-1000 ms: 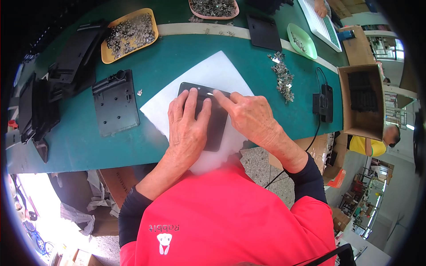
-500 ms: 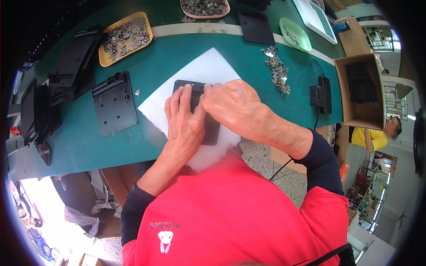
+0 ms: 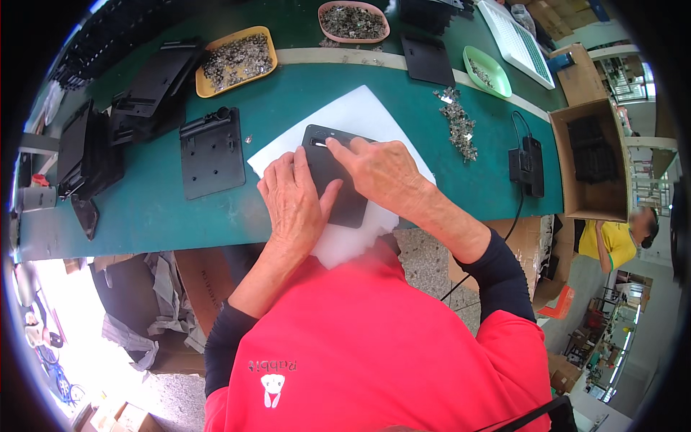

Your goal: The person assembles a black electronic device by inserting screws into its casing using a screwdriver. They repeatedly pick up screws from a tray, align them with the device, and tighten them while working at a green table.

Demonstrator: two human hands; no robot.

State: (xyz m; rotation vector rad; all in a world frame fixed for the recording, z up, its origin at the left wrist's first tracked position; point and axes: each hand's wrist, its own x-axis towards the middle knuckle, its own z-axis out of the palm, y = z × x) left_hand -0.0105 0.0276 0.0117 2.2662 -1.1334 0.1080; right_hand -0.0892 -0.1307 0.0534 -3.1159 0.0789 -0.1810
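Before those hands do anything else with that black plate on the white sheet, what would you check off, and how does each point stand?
1. Black plate lies flat on the white sheet: ok.
2. Left hand rests flat on the plate, steadying it: ok.
3. Right hand fingertips reach the plate's top edge: ok.
4. Small part seated under those fingertips: cannot tell, too small.
5. Loose pile of small metal parts lies beside the sheet on the green table, apart from it: ok.

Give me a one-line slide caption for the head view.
Both hands, left hand and right hand, press on a black plate lying on a white sheet on the green bench.
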